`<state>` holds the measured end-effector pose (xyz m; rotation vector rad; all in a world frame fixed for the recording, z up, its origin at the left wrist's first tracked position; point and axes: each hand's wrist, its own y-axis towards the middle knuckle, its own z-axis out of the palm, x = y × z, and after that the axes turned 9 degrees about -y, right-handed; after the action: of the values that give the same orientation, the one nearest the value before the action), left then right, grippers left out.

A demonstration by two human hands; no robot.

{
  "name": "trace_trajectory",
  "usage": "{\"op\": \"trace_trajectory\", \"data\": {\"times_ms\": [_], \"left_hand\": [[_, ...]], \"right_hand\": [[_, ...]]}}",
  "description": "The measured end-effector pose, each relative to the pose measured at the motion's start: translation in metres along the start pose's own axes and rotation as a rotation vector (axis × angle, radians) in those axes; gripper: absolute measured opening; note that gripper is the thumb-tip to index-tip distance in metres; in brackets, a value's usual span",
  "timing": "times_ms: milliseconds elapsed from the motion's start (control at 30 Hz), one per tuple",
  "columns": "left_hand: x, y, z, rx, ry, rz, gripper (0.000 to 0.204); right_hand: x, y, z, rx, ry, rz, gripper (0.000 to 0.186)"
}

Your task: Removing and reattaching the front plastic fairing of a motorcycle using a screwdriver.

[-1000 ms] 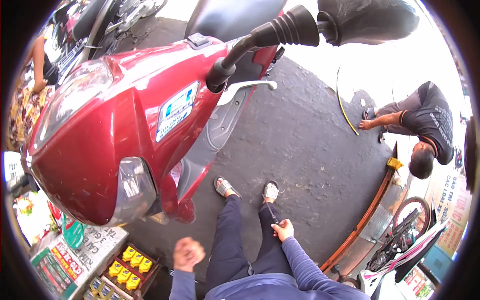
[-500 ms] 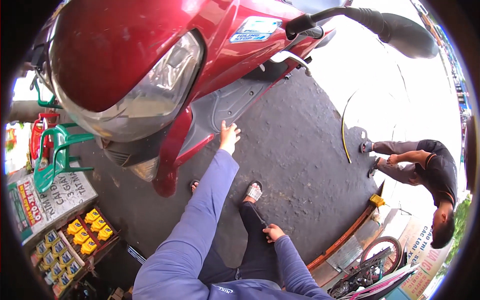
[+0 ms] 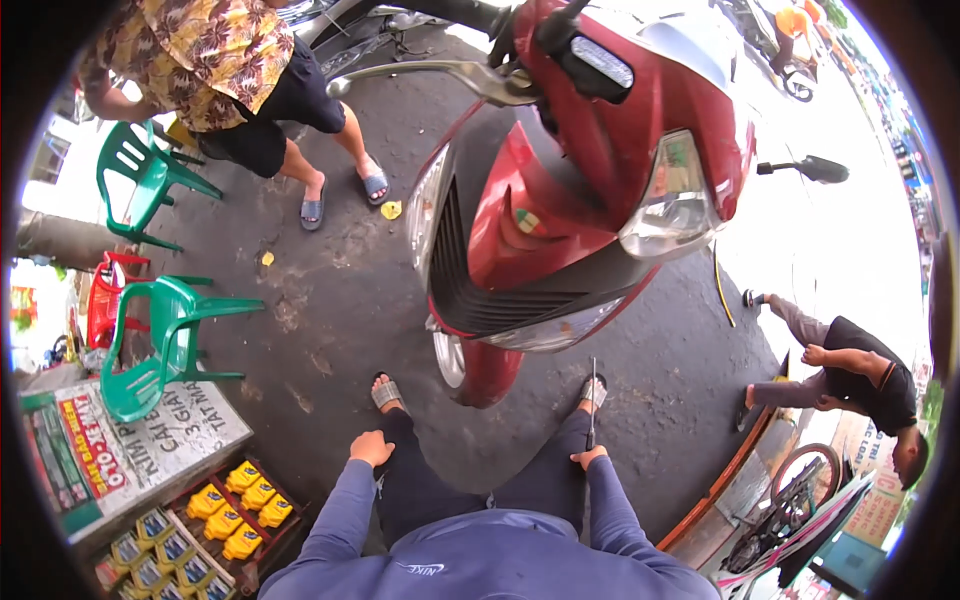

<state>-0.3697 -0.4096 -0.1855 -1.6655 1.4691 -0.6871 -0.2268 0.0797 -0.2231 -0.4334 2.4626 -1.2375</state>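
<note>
Pointing forward, a thin tool [image 3: 592, 405] is projecting from the right hand [image 3: 590, 457], fingers gripping its partly hidden handle [image 3: 591, 439] beside the right leg [image 3: 553, 455]. Left hand [image 3: 372, 448] is resting at the left leg [image 3: 405, 440], fingers curling; cannot tell whether empty. Red scooter [image 3: 605, 135] is standing ahead, rear hidden.

- My thin, straight screwdriver-like tool [image 3: 593, 425] sat gripped in my right hand [image 3: 590, 457], its tip pointing away from me
- The glossy red-and-black scooter [image 3: 573, 185] stood in front of me, its nose facing my way
</note>
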Motion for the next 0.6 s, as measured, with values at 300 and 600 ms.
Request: {"op": "trace_trajectory", "data": {"times_ms": [300, 600], "left_hand": [[0.102, 0.024, -0.109, 0.989, -0.264, 0.229, 0.026], [0.122, 0.144, -0.066, 0.124, 0.007, 0.195, 0.107]], "right_hand": [[0.0, -0.174, 0.124, 0.281, 0.767, 0.054, 0.016], [0.1, -0.134, 0.217, -0.552, 1.409, -0.385, 0.019]]}}
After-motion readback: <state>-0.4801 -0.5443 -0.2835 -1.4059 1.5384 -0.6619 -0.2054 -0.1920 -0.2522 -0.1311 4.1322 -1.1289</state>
